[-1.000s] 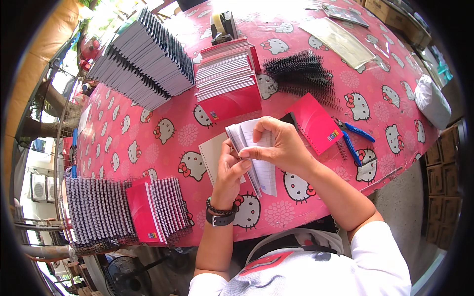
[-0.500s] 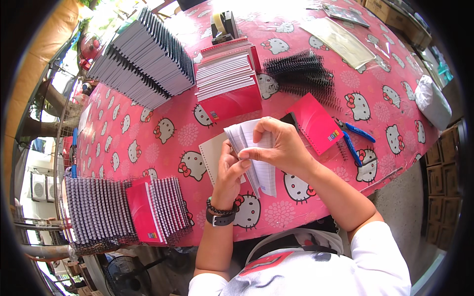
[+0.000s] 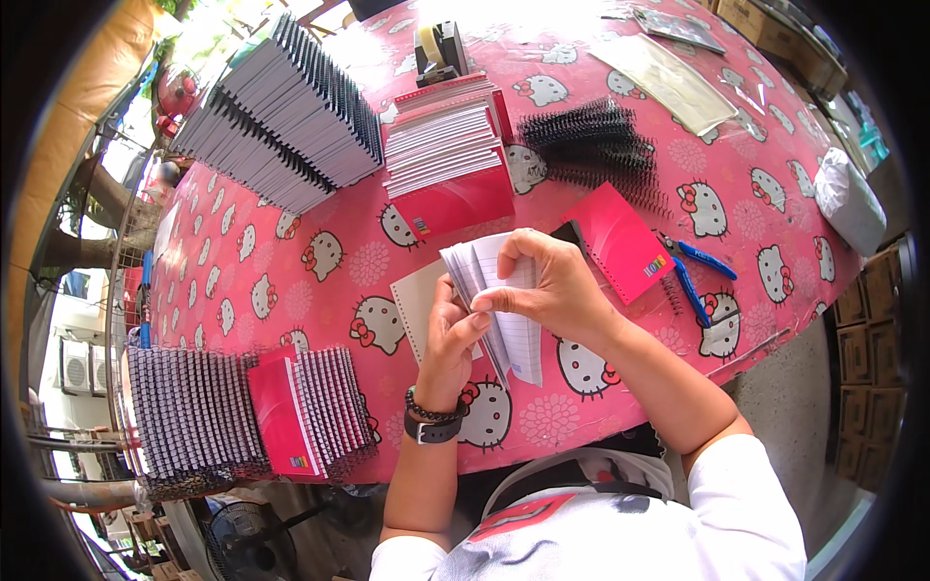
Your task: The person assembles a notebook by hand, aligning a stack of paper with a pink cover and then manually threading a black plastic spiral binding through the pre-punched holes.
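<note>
A stack of lined notebook pages (image 3: 518,334) is held up over the near middle of the table between my two hands. My left hand (image 3: 448,329) grips its left edge, fingers closed round the sheets. My right hand (image 3: 547,286) pinches the pages from the right, thumb and fingers bending them over. Underneath, a pale punched sheet (image 3: 415,302) lies on the cloth, partly hidden by my left hand. Just right of my right hand lies a pink punched notebook cover (image 3: 620,247), with blue-handled pliers (image 3: 693,281) beside it.
On the pink patterned tablecloth (image 3: 552,416) stand a tall stack of black-coil notebooks (image 3: 291,126), pink-covered page sets (image 3: 450,174), a tape dispenser (image 3: 441,53) and loose black coils (image 3: 596,145). Bound notebooks (image 3: 194,407) line the near left edge. A white wrapped bundle (image 3: 848,198) sits far right.
My right thumb has shifted slightly over the pages, and the top sheets bend a little differently. Both hands otherwise stay in place.
</note>
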Demonstrator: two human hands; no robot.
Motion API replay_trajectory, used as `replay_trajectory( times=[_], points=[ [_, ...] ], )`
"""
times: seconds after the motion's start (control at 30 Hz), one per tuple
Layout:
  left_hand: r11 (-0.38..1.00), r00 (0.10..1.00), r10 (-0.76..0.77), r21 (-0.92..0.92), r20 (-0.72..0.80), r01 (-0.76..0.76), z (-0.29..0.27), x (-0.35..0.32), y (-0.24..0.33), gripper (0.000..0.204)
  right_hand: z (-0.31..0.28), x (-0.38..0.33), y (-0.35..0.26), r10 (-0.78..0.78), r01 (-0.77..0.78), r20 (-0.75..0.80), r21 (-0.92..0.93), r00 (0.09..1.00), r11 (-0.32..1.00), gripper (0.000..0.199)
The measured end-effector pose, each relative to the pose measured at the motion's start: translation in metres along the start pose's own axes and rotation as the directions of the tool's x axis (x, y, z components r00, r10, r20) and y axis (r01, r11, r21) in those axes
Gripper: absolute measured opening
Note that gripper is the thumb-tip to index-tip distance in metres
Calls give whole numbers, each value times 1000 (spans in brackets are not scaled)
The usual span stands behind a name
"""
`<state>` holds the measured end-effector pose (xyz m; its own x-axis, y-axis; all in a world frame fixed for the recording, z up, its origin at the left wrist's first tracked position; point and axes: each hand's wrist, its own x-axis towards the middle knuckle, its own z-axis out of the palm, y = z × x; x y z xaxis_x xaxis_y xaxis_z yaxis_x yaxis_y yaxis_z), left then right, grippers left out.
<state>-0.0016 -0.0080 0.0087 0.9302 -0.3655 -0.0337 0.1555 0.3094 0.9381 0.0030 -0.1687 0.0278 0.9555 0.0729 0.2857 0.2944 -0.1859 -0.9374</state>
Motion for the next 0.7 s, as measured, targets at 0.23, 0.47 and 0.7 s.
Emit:
replay_trajectory(
  times=[0.23,0.47,0.7],
  points=[
    [1000,1000,6,-14,3,-6,0,0,0,64,0,0,1,16,-16,10,5,1000,1000,40],
    [999,1000,17,-28,3,-17,0,0,-1,64,0,0,-1,22,-22,2,9,1000,1000,40],
    [1000,1000,10,-29,12,-10,0,0,-1,63,0,0,0,23,-23,-2,4,1000,1000,40]
  ],
)
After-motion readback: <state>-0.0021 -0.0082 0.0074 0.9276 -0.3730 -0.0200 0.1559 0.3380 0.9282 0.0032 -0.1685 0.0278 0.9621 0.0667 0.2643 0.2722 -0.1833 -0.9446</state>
